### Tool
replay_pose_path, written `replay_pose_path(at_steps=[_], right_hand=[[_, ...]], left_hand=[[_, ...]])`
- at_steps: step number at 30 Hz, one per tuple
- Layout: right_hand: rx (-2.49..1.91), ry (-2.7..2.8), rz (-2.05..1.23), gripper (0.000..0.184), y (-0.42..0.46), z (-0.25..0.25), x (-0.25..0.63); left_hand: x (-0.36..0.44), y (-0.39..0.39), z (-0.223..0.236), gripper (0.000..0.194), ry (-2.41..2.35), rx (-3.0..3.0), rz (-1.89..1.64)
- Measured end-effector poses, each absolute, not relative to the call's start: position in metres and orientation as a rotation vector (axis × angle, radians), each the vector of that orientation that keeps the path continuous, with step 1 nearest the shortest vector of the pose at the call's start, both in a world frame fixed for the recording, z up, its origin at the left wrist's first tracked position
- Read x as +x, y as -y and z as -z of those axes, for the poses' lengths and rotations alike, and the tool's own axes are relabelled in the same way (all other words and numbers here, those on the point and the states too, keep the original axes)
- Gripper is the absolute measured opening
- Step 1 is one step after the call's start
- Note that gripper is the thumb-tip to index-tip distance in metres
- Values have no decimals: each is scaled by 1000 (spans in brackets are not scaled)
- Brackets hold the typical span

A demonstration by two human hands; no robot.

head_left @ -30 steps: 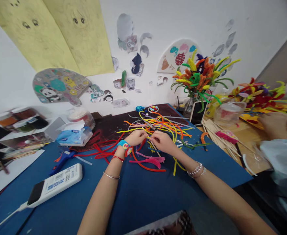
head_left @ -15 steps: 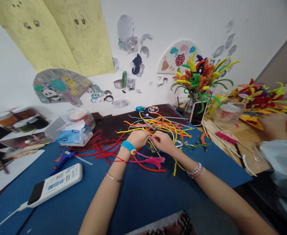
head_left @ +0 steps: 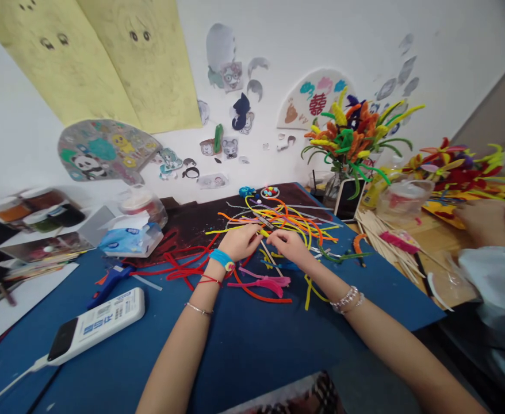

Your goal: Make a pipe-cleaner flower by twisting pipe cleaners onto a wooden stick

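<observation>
My left hand [head_left: 240, 242] is closed in a pinch, its fingertips at the upper end of a thin pale wooden stick [head_left: 271, 257] slanting down to the right. Just to the right, my right hand [head_left: 290, 246] has its thumb and fingers pinched together; whatever is between them is too small to make out. A short bit of yellow pipe cleaner shows between the two hands. Beyond them lies a tangle of orange and yellow pipe cleaners [head_left: 293, 221]. Red pipe cleaners [head_left: 183, 263] spread to the left, and a pink bundle [head_left: 270, 283] lies nearer me.
At left are a blue glue gun [head_left: 108, 288], a white power bank [head_left: 97, 322] and a tissue pack [head_left: 130, 236]. To the right stand a vase of pipe-cleaner flowers [head_left: 349, 138], a phone [head_left: 349, 200] and wooden sticks [head_left: 386, 244]. Another person's hand [head_left: 483, 221] works at far right.
My hands have moved slightly apart, the left one a little to the left and the right one to the right. More of the stick's upper end and a yellow piece now show between them.
</observation>
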State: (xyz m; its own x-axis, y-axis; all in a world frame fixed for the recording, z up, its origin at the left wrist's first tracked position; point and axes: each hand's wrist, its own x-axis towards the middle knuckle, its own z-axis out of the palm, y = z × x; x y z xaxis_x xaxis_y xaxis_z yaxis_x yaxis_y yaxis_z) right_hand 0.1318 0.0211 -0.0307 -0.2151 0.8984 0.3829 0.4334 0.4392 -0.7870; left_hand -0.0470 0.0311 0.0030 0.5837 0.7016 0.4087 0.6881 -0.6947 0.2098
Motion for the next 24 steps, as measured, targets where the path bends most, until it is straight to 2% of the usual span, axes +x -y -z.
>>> replay_pose_path(at_steps=[11,13,17,24], right_hand=[[-1100,1803,-685,21,-20,32,127],[-1083,1732,-826,21,-20,34,127],[-965,1499,-1341,20,-20,36,126],[-575,1257,-1842,17,-9,23,128]], left_hand=[[-40,-30,-2,28,-1281,2754,-699],[-40,-30,-2,27,-1253,2705,-777],[-45,-34,-8,26,-1052,2475,-971],[-59,-33,-22,34,-662,1925,-718]])
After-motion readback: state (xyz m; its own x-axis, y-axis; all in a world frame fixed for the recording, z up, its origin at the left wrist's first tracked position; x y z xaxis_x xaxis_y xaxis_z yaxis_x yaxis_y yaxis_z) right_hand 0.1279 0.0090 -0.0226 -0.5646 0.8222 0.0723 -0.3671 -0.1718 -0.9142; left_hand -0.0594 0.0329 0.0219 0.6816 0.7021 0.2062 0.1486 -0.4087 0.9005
